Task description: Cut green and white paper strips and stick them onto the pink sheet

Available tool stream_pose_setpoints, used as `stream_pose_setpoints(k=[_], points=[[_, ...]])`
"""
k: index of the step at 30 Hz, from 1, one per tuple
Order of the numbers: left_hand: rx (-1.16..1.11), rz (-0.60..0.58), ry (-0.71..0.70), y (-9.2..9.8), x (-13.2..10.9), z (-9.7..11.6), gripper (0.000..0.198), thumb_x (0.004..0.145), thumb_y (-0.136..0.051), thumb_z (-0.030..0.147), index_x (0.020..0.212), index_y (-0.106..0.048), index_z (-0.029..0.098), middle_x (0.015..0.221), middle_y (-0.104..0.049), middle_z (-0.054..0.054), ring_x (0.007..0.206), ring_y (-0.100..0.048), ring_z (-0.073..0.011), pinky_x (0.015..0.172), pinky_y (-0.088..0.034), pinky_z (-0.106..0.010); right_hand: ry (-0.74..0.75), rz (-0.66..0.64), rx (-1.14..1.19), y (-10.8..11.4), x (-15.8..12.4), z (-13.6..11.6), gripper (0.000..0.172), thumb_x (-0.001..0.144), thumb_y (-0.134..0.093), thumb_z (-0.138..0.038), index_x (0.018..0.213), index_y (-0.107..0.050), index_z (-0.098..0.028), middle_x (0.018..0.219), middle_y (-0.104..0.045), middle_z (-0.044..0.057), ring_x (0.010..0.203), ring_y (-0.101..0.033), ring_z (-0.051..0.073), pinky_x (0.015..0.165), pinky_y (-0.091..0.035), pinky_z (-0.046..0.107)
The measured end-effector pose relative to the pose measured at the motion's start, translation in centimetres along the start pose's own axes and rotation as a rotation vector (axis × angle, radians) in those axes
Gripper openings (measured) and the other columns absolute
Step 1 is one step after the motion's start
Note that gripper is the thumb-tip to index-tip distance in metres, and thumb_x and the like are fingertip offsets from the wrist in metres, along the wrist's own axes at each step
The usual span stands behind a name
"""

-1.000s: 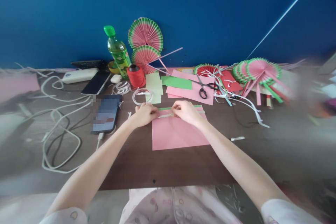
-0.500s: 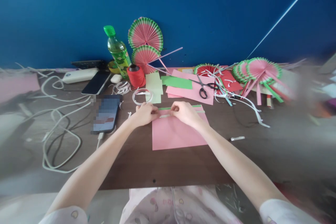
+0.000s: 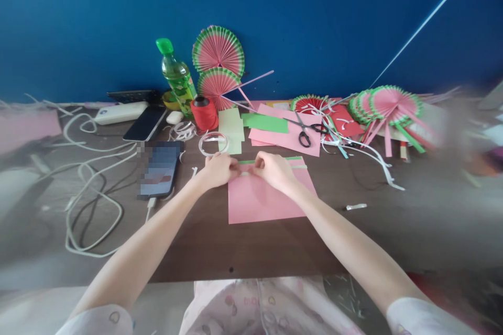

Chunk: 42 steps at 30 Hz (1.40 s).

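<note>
A pink sheet of paper [image 3: 271, 201] lies flat on the table in front of me. Along its far edge runs a narrow green band [image 3: 295, 158], and just nearer to me a thin pale strip [image 3: 301, 167] crosses it. My left hand [image 3: 222, 170] is closed at the sheet's far left corner, thumb and fingers pinched on the paper. Close beside it, my right hand [image 3: 271, 168] pinches the same far edge near its middle. A short bit of the pale strip shows between my fingertips. Whether the fingers also grip that strip is hidden.
Behind the sheet lie scissors [image 3: 304, 138], green paper [image 3: 267, 123], pale green slips [image 3: 231, 131] and a tape roll [image 3: 212, 144]. Red thread [image 3: 206, 115], a bottle [image 3: 176, 78] and pleated paper fans [image 3: 395, 104] stand farther back. A phone [image 3: 161, 170] and white cables [image 3: 94, 254] lie left.
My right hand has shifted very slightly left, narrowing the gap between my fingertips. Both hands stay pinched at the sheet's far edge, and the sheet has barely moved.
</note>
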<state>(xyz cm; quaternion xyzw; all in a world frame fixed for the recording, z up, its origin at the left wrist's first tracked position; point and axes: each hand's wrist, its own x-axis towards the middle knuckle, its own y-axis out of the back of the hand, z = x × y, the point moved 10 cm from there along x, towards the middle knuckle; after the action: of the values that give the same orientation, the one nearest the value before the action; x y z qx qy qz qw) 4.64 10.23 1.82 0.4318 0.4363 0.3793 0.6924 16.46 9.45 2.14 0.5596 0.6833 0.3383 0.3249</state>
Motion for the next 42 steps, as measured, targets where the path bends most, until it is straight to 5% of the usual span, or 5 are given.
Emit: stream_pose_setpoints(k=[19, 30, 36, 42], points=[[-0.103, -0.021, -0.169, -0.1, 0.5, 0.4, 0.025, 0.076, -0.046, 0.031, 0.064, -0.062, 0.015, 0.064, -0.06, -0.005, 0.065, -0.053, -0.0171, 0.061, -0.035, -0.027, -0.005, -0.004, -0.001, 0.0, 0.0, -0.1, 0.014, 0.07, -0.062, -0.033, 0.071, -0.054, -0.022, 0.075, -0.066, -0.001, 0.064, -0.056, 0.014, 0.051, -0.03, 0.024], [-0.086, 0.144, -0.226, 1.3, -0.7, 1.1, 0.014, 0.072, -0.048, 0.018, 0.074, -0.062, 0.016, 0.077, -0.055, -0.007, 0.079, -0.051, -0.0196, 0.075, -0.04, -0.032, 0.146, 0.002, 0.121, 1.3, 1.1, -0.3, 0.008, 0.075, -0.055, -0.019, 0.075, -0.062, -0.019, 0.073, -0.065, 0.002, 0.064, -0.056, 0.013, 0.058, -0.038, 0.024], [-0.084, 0.253, -0.284, 1.6, -1.3, 1.8, 0.013, 0.075, -0.048, 0.018, 0.075, -0.06, 0.018, 0.084, -0.053, -0.005, 0.087, -0.049, -0.0205, 0.083, -0.039, -0.036, 0.458, -0.141, 0.093, 0.7, 1.4, -3.4, 0.017, 0.076, -0.051, -0.015, 0.08, -0.068, -0.019, 0.089, -0.066, 0.004, 0.084, -0.056, 0.016, 0.073, -0.04, 0.027], [-0.073, 0.277, -0.276, 1.4, -1.4, 1.8, 0.009, 0.073, -0.049, 0.016, 0.077, -0.057, 0.018, 0.08, -0.054, -0.004, 0.086, -0.05, -0.0209, 0.08, -0.038, -0.035, 0.416, -0.25, 0.054, -0.5, 1.1, -4.2, 0.013, 0.073, -0.055, -0.018, 0.076, -0.067, -0.017, 0.08, -0.067, 0.003, 0.072, -0.057, 0.014, 0.062, -0.037, 0.024]])
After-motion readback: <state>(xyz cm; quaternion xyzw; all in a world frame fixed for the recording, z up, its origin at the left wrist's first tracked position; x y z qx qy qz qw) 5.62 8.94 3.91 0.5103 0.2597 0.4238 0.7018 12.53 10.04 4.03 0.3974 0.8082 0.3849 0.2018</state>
